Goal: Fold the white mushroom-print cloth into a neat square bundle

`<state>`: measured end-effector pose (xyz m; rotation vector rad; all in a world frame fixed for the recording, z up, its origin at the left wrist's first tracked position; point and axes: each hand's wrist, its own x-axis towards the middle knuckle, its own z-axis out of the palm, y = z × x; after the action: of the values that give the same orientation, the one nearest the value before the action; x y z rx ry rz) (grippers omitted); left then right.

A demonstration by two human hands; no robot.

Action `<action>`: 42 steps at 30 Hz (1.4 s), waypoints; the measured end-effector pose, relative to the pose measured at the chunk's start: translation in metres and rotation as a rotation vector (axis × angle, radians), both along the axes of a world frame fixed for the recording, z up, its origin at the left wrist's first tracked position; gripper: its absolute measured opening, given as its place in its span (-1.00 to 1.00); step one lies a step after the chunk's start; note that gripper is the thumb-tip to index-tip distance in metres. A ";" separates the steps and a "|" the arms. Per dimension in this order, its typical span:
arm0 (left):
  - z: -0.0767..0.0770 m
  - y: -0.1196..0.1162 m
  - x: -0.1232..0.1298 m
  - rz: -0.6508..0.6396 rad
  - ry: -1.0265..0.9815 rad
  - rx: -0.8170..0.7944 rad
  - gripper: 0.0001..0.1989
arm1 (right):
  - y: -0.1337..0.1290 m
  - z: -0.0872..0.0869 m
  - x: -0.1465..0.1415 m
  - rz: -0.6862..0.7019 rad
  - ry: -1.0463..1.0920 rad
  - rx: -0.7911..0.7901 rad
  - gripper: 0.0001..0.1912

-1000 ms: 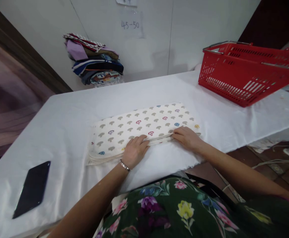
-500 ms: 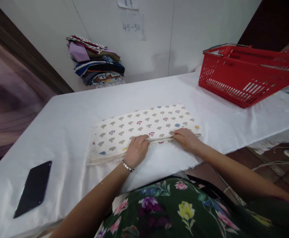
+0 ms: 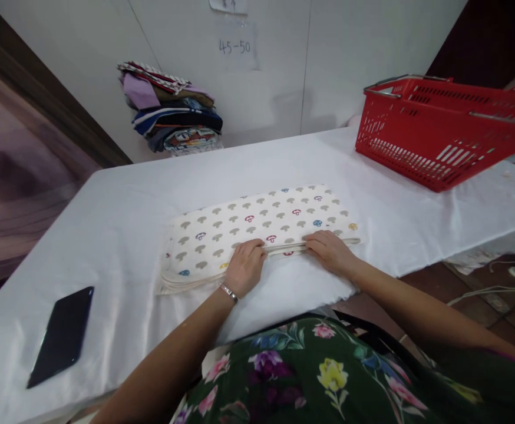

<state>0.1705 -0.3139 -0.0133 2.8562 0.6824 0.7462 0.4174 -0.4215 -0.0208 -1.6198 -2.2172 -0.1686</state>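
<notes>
A cream cloth (image 3: 257, 221) printed with small mushrooms lies folded in layers on the white-covered table (image 3: 120, 235). My left hand (image 3: 246, 266), with a bracelet at the wrist, grips its near edge around the middle, fingers on top and thumb hidden below. Farther right along that same edge, my right hand (image 3: 329, 252) pinches the layers, its fingers bent over them. Between the two hands the stacked fold edges show. The cloth rests flat, with its left end slightly uneven.
A dark flat tablet-like slab (image 3: 62, 335) lies at the table's left. On the right stands a red plastic basket (image 3: 438, 141) with metal handles. A pile of folded clothes (image 3: 173, 112) is against the wall at the back left. A paper sign (image 3: 235, 47) reads "45-50".
My right hand has slid slightly left along the cloth's near edge, toward my left hand. My left hand and the cloth stay nearly where they were.
</notes>
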 end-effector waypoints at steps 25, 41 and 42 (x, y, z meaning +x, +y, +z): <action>-0.001 0.001 -0.001 0.033 0.135 0.193 -0.79 | 0.002 -0.003 0.007 0.020 -0.079 0.061 -0.79; -0.004 -0.006 -0.002 0.034 0.148 0.224 -0.85 | -0.001 0.006 -0.005 -0.032 -0.171 -0.024 -0.77; -0.005 -0.005 -0.002 0.041 0.151 0.226 -0.85 | 0.000 0.007 -0.008 -0.040 -0.169 -0.013 -0.77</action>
<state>0.1687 -0.3191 -0.0181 3.1395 0.7205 0.6574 0.4097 -0.4212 -0.0143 -1.7148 -2.3152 -0.3136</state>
